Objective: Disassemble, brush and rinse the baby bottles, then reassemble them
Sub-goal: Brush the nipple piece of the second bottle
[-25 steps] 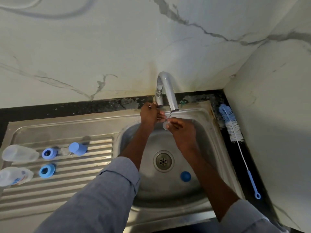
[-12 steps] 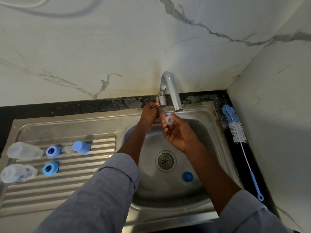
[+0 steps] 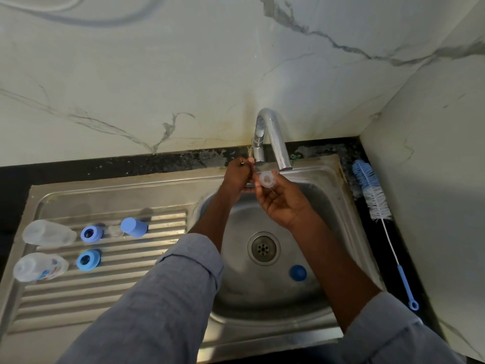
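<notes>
I see the right hand (image 3: 284, 203) raised over the back of the sink (image 3: 338, 195), just under the spout of the tap (image 3: 275, 140), with the palm turned up. Its thumb and fingers pinch a small clear teat (image 3: 267, 178), whose round base faces me. The left hand (image 3: 237, 177) is at the back edge of the sink, beside the base of the tap; its fingers are curled around something near the tap handle, but I cannot tell exactly what they hold. I cannot see whether water is running.

On the bottom of the basin, to the right of the drain (image 3: 263, 248), lies a blue cap (image 3: 298, 272). On the ribbed drainboard (image 3: 105, 292), near its left edge, two clear bottles (image 3: 48, 233) lie on their sides, one behind the other. Just right of them are two blue rings (image 3: 90, 233), also one behind the other. Beside the back ring there is another small clear teat (image 3: 115, 230) and then a second blue cap (image 3: 134, 227), tilted. A bottle brush (image 3: 375, 203) with a blue handle lies on the dark counter along the right edge of the sink, bristles toward the wall
</notes>
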Available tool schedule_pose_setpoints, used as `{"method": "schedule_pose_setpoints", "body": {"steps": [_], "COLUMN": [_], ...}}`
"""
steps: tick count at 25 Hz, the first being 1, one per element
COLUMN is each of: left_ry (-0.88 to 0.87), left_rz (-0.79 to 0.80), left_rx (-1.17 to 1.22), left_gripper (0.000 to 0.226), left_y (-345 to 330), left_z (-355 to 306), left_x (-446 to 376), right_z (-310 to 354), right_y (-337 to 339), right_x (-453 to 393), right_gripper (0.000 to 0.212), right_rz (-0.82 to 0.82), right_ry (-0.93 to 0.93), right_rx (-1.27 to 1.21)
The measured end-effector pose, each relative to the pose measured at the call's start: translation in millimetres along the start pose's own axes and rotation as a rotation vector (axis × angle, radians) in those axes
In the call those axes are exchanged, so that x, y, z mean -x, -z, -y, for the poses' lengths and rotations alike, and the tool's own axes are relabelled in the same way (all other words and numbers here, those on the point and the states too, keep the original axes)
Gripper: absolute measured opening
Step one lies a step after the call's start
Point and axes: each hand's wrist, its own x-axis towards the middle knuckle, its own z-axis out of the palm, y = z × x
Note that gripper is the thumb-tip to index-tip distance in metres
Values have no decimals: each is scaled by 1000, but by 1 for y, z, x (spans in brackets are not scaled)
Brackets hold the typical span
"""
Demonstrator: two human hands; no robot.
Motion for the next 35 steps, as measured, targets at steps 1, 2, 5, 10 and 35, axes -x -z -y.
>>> {"method": "schedule_pose_setpoints", "body": {"steps": [1, 2, 5, 10, 35], "left_ry": [0, 4, 23, -32, -341], "left_rz": [13, 22, -1, -145, -326], "left_rx": [7, 13, 23, -83, -312], "left_gripper": [27, 28, 27, 29, 23], "left_y": [2, 2, 2, -2, 93], "left_z": [-1, 0, 0, -8, 122], "left_x": [0, 0, -3, -7, 162], "right_z": [2, 3, 6, -4, -53], "right_y": [-1, -1, 6, 21, 60], "right_x": [2, 3, 4, 4, 91], "right_gripper": [27, 23, 13, 26, 12], "right_rz": [-2, -11, -3, -96, -4], "right_ry": [12, 24, 79, 580, 1325], "right_rx": [6, 2, 34, 716, 1447]}}
